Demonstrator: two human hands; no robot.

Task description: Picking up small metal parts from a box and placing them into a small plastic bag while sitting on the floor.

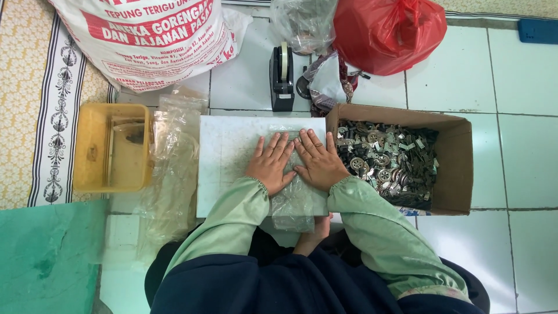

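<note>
Both hands [296, 163] flat on a crinkled clear plastic bag [293, 200] — pale board [226, 157] beneath.

pale tiled floor [523, 151], patterned mat [35, 87] left, green mat [46, 256] beside it.

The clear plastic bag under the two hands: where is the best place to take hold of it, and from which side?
Probably the near end of the clear plastic bag, approached from the person's side. That end hangs free past the white board's edge, so fingers can pinch it. The rest lies flat, pressed down by the left hand and right hand.
</note>
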